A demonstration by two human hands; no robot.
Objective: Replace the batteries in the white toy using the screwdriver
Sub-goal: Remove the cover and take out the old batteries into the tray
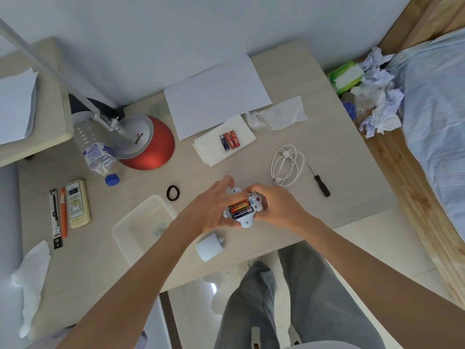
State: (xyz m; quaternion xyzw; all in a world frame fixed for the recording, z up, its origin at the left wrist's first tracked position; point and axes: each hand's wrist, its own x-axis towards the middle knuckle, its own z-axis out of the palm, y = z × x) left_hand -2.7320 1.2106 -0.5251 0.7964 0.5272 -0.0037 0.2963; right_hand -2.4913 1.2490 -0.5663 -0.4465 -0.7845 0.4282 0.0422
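- Found nearest, at the table's (327, 127) front edge, a small white piece (210, 248) with a tab; judged it the compartment cover, off and set aside.
- Held the white toy (245, 210) between both hands, low over the table, underside up, compartment open; saw the fitted batteries (240, 209) lying side by side in it, red-orange and dark.
- Wrapped the left hand (211, 207) round the toy's left side; gripped the other end with the right hand (274, 205), curled close against the compartment's edge; could not tell whether pressing a cell in or working one out.
- Judged the step in hand as the swap itself, with the cover off; could not tell old cells from new.
- Noted farther off, to the right, the screwdriver (319, 179) lying on the table, well apart from both hands, near a coiled white cable (288, 166).
- Noted farther back three loose batteries (230, 141) on a tissue (214, 152), apart from the toy.
- Reckoned the next move as this: settle every cell flat and the right way round; keep one hand on the toy; fetch the cover from the near edge; only then reach right for the screwdriver.
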